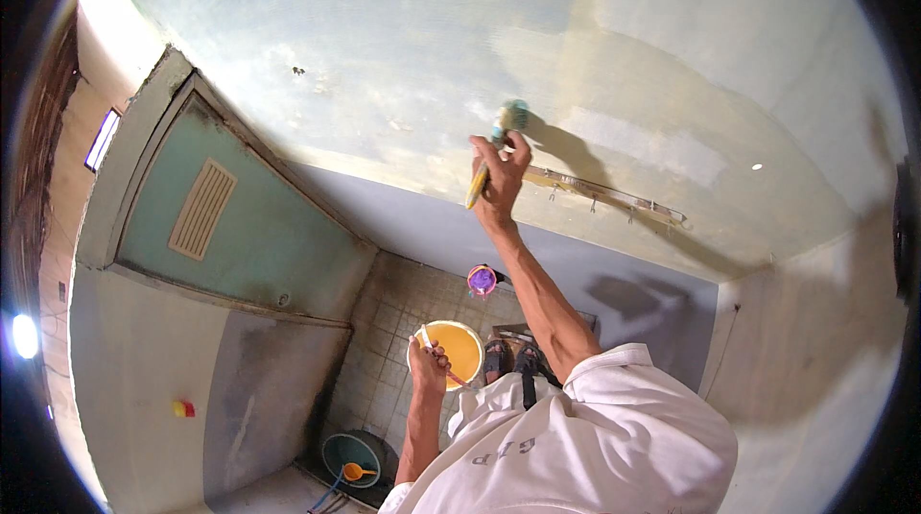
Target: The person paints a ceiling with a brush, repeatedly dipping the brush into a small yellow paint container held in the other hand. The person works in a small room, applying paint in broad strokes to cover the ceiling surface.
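My right hand [501,168] grips a paintbrush with a yellow handle [476,190]; its pale, teal-stained head [510,116] is against or very near the pale, patchy wall [393,63], above a rail with small hooks [643,203]. Lower down, my left hand [429,360] is closed on a narrow pale and reddish strip, a handle or stick, across a bucket of yellow paint [459,341]. I cannot tell whether that hand bears the bucket's weight.
My sandaled feet [526,360] stand on a dark raised support [513,330] above tiles [384,303]. A purple-and-pink container [482,280] is near the wall. A green door [249,216] is at left; below it sit a dark tub [341,449] and orange dipper [355,471].
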A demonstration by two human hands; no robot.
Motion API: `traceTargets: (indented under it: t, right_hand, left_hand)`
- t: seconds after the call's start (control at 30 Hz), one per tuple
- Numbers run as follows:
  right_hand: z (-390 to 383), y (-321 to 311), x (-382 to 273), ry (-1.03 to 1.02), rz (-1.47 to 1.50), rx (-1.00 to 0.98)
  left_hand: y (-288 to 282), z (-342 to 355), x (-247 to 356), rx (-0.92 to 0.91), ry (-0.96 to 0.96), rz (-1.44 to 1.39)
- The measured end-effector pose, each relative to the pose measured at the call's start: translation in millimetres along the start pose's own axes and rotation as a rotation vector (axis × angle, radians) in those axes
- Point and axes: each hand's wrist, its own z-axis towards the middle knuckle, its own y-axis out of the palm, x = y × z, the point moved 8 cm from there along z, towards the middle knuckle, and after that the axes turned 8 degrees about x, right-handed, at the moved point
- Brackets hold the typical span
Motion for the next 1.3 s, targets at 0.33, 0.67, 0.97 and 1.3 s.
traceTargets:
  t: [0.33,0.67,0.97,1.3]
  right_hand:
    - [19,-68,52,0.147,0.332,-0.072]
    - [18,-119,9,0.02,-0.05,0.154]
    - [10,8,-33,0.026,0.124,-0.047]
    - [48,-129,9,0.045,0.121,0.167]
  left_hand:
    - [5,0,4,-0.029,-0.002,0.05]
    - [10,-5,3,-0.054,-0.016,0.058]
    - [14,-10,9,-0.043,-0.011,0.083]
    - [12,-2,5,-0.075,-0.005,0.081]
